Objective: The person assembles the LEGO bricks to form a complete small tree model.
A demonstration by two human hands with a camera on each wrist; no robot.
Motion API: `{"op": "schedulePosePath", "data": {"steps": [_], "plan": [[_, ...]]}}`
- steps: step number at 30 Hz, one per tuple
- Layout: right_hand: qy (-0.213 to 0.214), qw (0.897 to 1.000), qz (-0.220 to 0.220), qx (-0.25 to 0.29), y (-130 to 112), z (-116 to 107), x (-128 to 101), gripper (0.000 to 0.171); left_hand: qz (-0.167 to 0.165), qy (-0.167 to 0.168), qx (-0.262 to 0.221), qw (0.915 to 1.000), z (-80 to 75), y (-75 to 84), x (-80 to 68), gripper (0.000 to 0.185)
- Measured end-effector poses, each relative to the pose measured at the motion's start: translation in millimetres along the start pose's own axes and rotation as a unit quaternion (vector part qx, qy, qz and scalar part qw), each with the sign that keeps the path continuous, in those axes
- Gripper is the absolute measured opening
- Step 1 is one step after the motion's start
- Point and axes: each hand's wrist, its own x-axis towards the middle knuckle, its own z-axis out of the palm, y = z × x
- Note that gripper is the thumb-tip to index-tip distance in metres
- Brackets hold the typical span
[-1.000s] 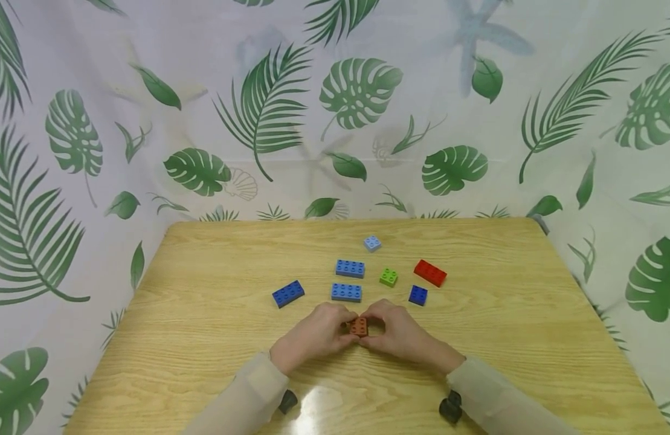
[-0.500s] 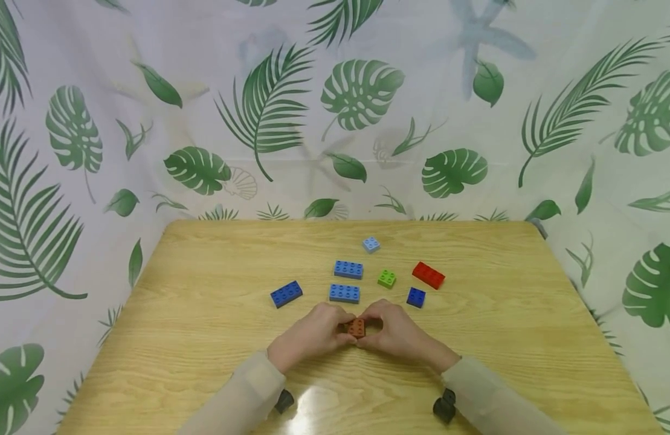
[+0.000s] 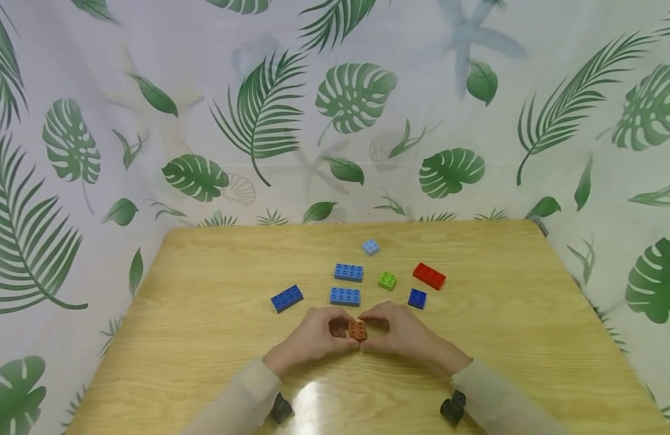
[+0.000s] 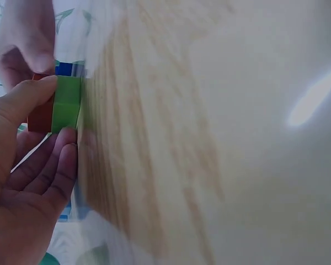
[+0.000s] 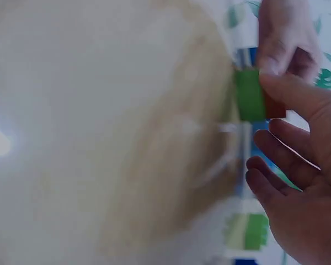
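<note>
Both hands meet at a small stack near the table's middle. An orange-brown toy brick (image 3: 357, 330) with studs sits on top of a green brick (image 4: 67, 103), which the wrist views show below it against the table. My left hand (image 3: 313, 338) pinches the stack from the left between thumb and forefinger. From the other side, my right hand (image 3: 405, 338) pinches it likewise, its thumb on the near face in the right wrist view. The remaining fingers of the right hand (image 5: 306, 160) are loosely bent and hold nothing. Fingertips hide part of the stack.
Beyond the hands lie two medium-blue bricks (image 3: 345, 296), a darker blue long brick (image 3: 287, 298), a light-blue brick (image 3: 370, 247), a lime-green brick (image 3: 387, 280), a red brick (image 3: 429, 275) and a small dark-blue brick (image 3: 417, 298). A leaf-patterned curtain (image 3: 335, 121) surrounds the wooden table.
The left fingers have arched away from the brick's left side, showing a wider gap and more of the orange-brown brick. The right hand stays at the stack; the loose bricks have not moved.
</note>
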Motion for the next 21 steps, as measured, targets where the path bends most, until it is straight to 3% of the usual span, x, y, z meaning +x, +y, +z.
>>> {"op": "schedulePosePath", "data": {"steps": [6, 11, 21], "plan": [[0.076, 0.995, -0.034, -0.050, 9, -28, -7, 0.047, -0.011, 0.007, 0.003, 0.9999, 0.6, 0.8, 1.4, 0.038], [0.144, 0.987, -0.028, -0.065, 25, -44, -15, 0.048, -0.014, 0.007, -0.004, 0.9999, 0.0, 0.0, 0.7, 0.038], [0.170, 0.983, 0.023, -0.060, 57, -60, -29, 0.051, -0.015, -0.002, -0.004, 0.9999, -1.2, 0.5, 1.0, 0.037]]}}
